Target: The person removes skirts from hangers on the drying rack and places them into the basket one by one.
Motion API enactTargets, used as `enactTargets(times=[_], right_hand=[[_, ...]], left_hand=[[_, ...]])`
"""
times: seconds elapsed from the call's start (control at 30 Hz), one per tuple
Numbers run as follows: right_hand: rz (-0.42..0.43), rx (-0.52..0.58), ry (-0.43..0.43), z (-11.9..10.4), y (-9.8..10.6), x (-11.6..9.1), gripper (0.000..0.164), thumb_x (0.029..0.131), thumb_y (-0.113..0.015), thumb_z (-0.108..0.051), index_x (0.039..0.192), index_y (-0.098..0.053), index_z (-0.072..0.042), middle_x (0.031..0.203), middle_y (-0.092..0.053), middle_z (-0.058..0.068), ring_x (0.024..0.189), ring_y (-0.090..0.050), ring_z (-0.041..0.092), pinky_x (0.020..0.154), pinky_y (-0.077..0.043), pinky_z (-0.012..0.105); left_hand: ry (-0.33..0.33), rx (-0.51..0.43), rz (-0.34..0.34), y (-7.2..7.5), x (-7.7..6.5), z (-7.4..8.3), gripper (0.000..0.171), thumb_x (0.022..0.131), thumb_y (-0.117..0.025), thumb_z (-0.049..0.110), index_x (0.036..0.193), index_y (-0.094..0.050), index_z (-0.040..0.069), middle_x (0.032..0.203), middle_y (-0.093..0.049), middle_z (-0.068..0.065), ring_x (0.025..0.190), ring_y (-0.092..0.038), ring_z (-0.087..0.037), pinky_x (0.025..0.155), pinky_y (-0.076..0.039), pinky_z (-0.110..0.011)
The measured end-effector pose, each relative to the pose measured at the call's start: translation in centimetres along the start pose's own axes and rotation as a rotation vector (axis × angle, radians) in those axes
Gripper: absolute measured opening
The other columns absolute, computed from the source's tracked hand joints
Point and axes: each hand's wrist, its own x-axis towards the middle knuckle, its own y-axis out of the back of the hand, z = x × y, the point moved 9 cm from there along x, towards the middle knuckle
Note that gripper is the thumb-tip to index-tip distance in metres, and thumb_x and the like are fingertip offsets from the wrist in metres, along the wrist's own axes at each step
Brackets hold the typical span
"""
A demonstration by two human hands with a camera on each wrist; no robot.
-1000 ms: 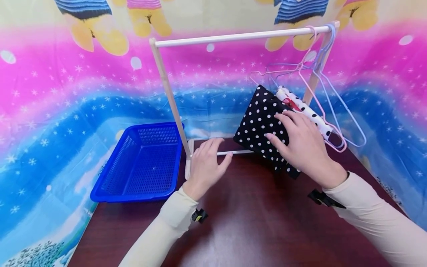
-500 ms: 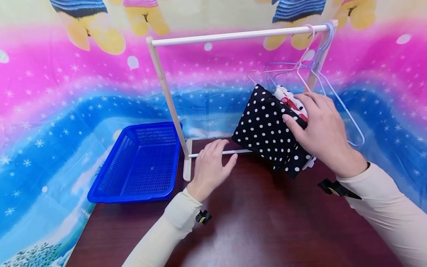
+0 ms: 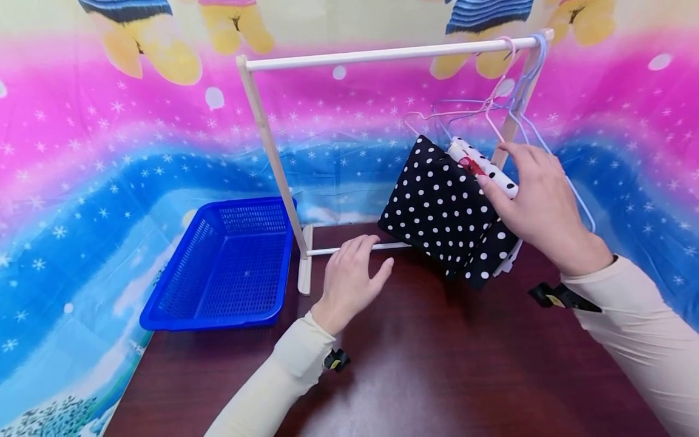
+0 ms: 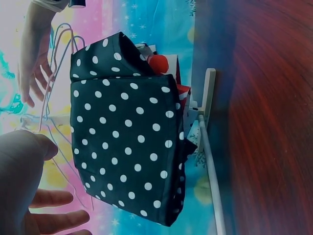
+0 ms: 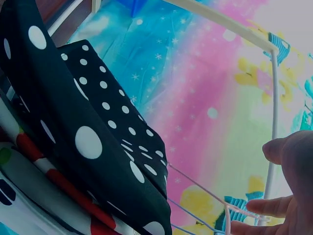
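Observation:
A black cloth with white polka dots (image 3: pixel 431 206) hangs folded over a pink hanger (image 3: pixel 448 114) at the right end of a small rack (image 3: pixel 382 56). Behind it hangs a white cloth with black dots and red patches (image 3: pixel 499 177). My right hand (image 3: pixel 546 209) is at the right side of these cloths, thumb and fingers spread apart; it hides the right arm of the pink hanger in the head view. Blue hangers (image 3: pixel 539 67) hang beside it. My left hand (image 3: pixel 349 282) hovers before the rack's lower bar (image 3: pixel 393 246), fingers relaxed, holding nothing.
A blue plastic basket (image 3: pixel 243 267) stands left of the rack, close to its left upright (image 3: pixel 270 145). Everything stands on a dark reddish-brown table (image 3: pixel 420 364). A colourful printed curtain (image 3: pixel 109 152) hangs behind and at both sides.
My right hand has moved off the front of the black polka-dot cloth, to the right and slightly up. My left hand has shifted a little to the right.

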Motion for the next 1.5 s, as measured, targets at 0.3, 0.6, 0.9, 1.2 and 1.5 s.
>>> enactTargets(times=[0.3, 0.6, 0.9, 1.2, 1.5], right_hand=[[-0.091, 0.000, -0.090, 1.1, -0.8, 0.7, 0.068, 0.097, -0.062, -0.038, 0.151, -0.040, -0.004, 0.132, -0.055, 0.031, 0.117, -0.051, 0.048, 0.095, -0.040, 0.069], [-0.138, -0.032, -0.133, 2.4, -1.0, 0.6, 0.052, 0.098, -0.064, -0.024, 0.143, -0.049, -0.003, 0.107, -0.063, 0.027, 0.088, -0.064, 0.043, 0.072, -0.049, 0.058], [-0.085, -0.040, -0.089, 2.5, -0.8, 0.1, 0.047, 0.104, -0.048, -0.015, 0.150, -0.045, -0.007, 0.096, -0.068, 0.027, 0.060, -0.057, 0.032, 0.053, -0.037, 0.034], [-0.125, -0.032, -0.094, 2.7, -1.2, 0.0, 0.044, 0.108, -0.037, -0.017, 0.149, -0.046, -0.002, 0.079, -0.063, 0.018, 0.052, -0.042, 0.017, 0.052, -0.032, 0.033], [-0.126, 0.074, -0.124, 3.2, -1.3, 0.3, 0.040, 0.108, -0.037, -0.020, 0.129, -0.063, 0.002, 0.064, -0.048, 0.006, 0.045, -0.036, 0.011, 0.043, -0.029, 0.032]], left_hand=[[-0.006, 0.005, -0.018, -0.3, -0.1, 0.1, 0.046, 0.096, -0.063, 0.046, 0.128, -0.066, 0.014, 0.127, -0.071, -0.002, 0.119, -0.065, -0.019, 0.101, -0.054, -0.038], [-0.029, 0.017, -0.030, -0.9, 0.5, 0.8, 0.045, 0.096, -0.063, 0.046, 0.127, -0.066, 0.014, 0.125, -0.072, -0.001, 0.119, -0.065, -0.019, 0.101, -0.055, -0.037], [-0.037, -0.003, -0.045, -2.1, 0.7, 1.6, 0.042, 0.098, -0.061, 0.045, 0.126, -0.066, 0.014, 0.125, -0.071, 0.000, 0.116, -0.066, -0.017, 0.099, -0.055, -0.035], [-0.024, -0.002, -0.071, -3.1, 0.4, 1.8, 0.042, 0.098, -0.060, 0.045, 0.127, -0.067, 0.015, 0.125, -0.072, 0.001, 0.117, -0.066, -0.018, 0.097, -0.056, -0.037], [-0.035, -0.009, -0.063, -3.4, 0.2, 1.8, 0.039, 0.098, -0.062, 0.043, 0.127, -0.067, 0.017, 0.124, -0.072, 0.002, 0.116, -0.067, -0.018, 0.095, -0.057, -0.036]])
